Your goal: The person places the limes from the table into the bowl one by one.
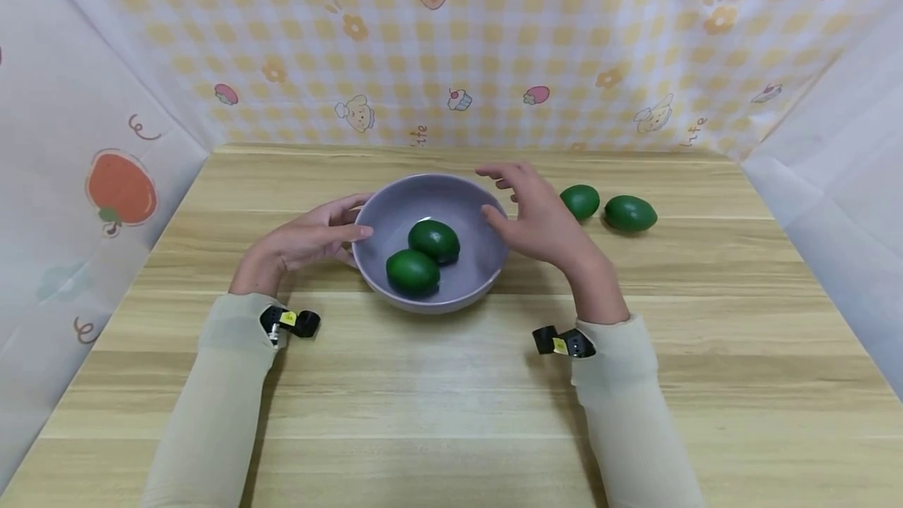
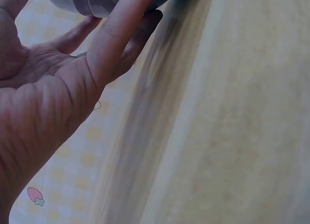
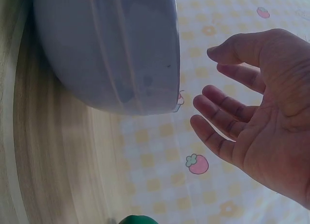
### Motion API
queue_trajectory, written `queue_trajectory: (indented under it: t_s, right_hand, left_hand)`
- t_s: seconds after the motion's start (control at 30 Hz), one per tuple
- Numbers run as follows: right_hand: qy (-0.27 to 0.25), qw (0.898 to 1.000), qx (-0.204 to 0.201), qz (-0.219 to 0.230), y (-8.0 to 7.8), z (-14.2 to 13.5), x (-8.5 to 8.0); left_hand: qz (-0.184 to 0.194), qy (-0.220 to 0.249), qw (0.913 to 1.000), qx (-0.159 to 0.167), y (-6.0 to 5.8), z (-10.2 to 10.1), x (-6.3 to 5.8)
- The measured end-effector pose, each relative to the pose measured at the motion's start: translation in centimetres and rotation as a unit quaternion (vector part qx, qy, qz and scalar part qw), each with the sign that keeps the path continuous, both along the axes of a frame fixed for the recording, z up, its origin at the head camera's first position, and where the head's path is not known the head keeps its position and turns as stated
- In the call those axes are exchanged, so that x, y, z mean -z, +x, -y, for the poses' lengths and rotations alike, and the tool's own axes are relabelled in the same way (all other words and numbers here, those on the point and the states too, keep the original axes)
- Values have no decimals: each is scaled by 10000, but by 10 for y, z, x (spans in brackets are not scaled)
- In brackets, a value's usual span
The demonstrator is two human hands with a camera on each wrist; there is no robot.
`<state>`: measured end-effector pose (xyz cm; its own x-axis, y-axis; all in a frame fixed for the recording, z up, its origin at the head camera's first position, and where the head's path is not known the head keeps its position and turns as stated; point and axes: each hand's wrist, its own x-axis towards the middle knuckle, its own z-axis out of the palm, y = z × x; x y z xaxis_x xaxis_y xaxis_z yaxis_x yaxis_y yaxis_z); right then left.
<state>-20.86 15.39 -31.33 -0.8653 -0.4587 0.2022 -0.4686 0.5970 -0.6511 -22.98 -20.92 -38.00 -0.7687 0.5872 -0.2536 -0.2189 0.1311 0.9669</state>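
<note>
A grey-purple bowl (image 1: 466, 198) is at the middle of the wooden table, with two dark green, lime-shaped fruits inside, one fruit (image 1: 412, 273) in front of the other fruit (image 1: 433, 241). My left hand (image 1: 317, 234) holds the bowl's left side, thumb over the rim and fingers against the outer wall. In the left wrist view, those fingers reach up to the bowl's outside. My right hand (image 1: 539, 218) hovers by the right rim, fingers spread and loosely bent, holding nothing. The right wrist view shows a gap between this hand (image 3: 271, 103) and the bowl (image 3: 116, 49).
Two more green fruits lie on the table right of the bowl: one fruit (image 1: 581, 202) partly behind my right hand, another fruit (image 1: 630, 213) farther right. A yellow checked cloth (image 1: 480, 45) hangs along the table's back edge. White cloth (image 1: 63, 202) stands at the left.
</note>
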Motion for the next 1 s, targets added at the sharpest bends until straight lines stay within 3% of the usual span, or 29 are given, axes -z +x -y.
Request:
queue_trajectory:
  t_s: [0.7,1.0]
  right_hand:
    - [-66,9998,71,199,-5,-7,2]
    - [26,9997,180,150,-6,-10,4]
  left_hand:
    - [56,-7,10000,-17,1,-1,-2]
    - [-82,-54,9999,36,-1,1,2]
